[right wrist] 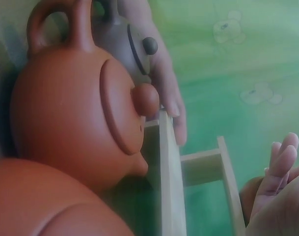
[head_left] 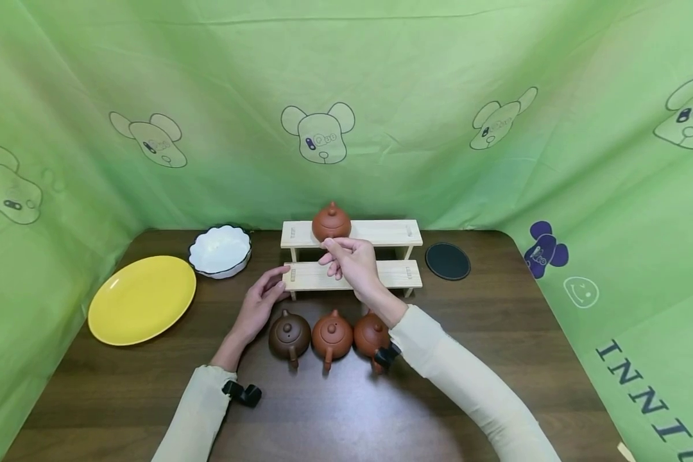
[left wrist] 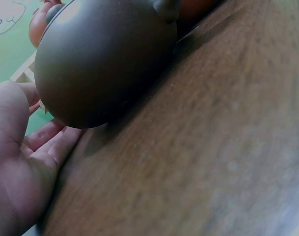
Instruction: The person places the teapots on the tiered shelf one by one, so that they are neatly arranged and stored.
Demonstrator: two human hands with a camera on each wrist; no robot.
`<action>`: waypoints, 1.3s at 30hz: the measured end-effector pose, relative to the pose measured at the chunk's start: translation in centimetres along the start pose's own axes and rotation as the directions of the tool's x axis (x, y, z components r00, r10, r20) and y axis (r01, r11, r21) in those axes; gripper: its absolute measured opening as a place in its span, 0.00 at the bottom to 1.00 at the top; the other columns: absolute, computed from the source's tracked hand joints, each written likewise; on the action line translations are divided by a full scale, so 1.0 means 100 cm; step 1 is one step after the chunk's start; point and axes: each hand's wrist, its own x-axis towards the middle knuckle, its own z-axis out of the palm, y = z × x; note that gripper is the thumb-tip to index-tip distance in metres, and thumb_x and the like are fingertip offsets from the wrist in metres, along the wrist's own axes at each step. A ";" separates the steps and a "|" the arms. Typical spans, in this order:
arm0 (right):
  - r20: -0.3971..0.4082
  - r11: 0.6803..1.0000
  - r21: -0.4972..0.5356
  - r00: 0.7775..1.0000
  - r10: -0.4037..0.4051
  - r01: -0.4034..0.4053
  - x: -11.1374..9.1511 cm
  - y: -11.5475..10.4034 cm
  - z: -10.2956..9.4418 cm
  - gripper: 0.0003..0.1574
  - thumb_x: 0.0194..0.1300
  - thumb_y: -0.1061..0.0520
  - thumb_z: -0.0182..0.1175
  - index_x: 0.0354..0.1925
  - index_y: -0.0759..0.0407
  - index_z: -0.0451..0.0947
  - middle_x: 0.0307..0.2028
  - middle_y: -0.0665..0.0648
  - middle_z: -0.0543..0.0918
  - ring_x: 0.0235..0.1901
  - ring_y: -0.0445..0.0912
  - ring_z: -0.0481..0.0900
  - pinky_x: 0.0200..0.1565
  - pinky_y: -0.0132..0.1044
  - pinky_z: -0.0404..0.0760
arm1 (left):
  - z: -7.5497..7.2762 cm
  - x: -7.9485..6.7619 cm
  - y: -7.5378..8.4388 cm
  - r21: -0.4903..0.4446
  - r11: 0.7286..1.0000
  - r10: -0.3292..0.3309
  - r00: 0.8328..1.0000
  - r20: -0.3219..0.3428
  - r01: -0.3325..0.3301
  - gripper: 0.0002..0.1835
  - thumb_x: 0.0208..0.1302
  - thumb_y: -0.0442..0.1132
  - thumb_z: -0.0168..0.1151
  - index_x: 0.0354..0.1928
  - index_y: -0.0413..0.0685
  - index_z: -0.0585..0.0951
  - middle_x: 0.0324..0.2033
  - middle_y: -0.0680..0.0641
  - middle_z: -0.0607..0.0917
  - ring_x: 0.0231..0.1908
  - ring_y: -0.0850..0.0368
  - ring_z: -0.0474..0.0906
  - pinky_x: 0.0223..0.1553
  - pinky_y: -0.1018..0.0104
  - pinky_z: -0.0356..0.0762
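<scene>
On the upper tier of a wooden stand [head_left: 374,232] sits a reddish-brown clay teapot [head_left: 331,221]. My right hand [head_left: 355,260] pinches it at its near side with thumb and index finger; the handle there is hidden. My left hand [head_left: 260,305] touches the left end of the lower tier [head_left: 395,276] with extended fingers. In front of the stand stand a dark brown teapot [head_left: 289,332] beside that hand, a reddish-brown teapot [head_left: 332,337] in the middle, and another [head_left: 369,333] partly under my right wrist. Their handles point toward me.
A yellow oval plate [head_left: 141,300] lies at the left, with a white scalloped bowl [head_left: 219,250] behind it. Right of the stand is a black round coaster [head_left: 447,261]. Green printed cloth [head_left: 323,77] hangs around the wooden table [head_left: 473,359] at the back and sides.
</scene>
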 end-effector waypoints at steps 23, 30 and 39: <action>0.033 1.000 0.026 0.999 -0.011 0.010 0.003 0.002 0.003 0.20 0.85 0.60 0.61 0.55 0.80 0.85 0.22 0.46 0.88 0.17 0.35 0.80 0.19 0.23 0.78 | 0.001 0.001 0.001 -0.010 1.000 -0.017 1.000 -0.005 0.017 0.22 0.89 0.33 0.53 0.77 0.33 0.73 0.71 0.27 0.76 0.58 0.66 0.84 0.60 0.71 0.87; 0.045 0.999 0.027 0.999 0.017 -0.018 0.004 0.001 0.000 0.19 0.85 0.60 0.61 0.57 0.79 0.85 0.22 0.47 0.88 0.18 0.36 0.80 0.20 0.23 0.78 | 0.002 0.001 0.003 -0.001 0.999 -0.035 0.999 0.000 0.035 0.22 0.89 0.35 0.54 0.78 0.36 0.74 0.72 0.29 0.77 0.58 0.66 0.84 0.60 0.71 0.87; 0.045 0.999 0.009 0.998 0.036 -0.036 0.004 -0.002 0.000 0.18 0.85 0.61 0.62 0.55 0.79 0.85 0.22 0.47 0.88 0.17 0.35 0.79 0.20 0.23 0.77 | 0.001 0.001 0.004 -0.014 0.999 -0.039 0.999 -0.003 0.039 0.22 0.89 0.33 0.54 0.78 0.35 0.73 0.71 0.29 0.77 0.58 0.66 0.84 0.61 0.71 0.87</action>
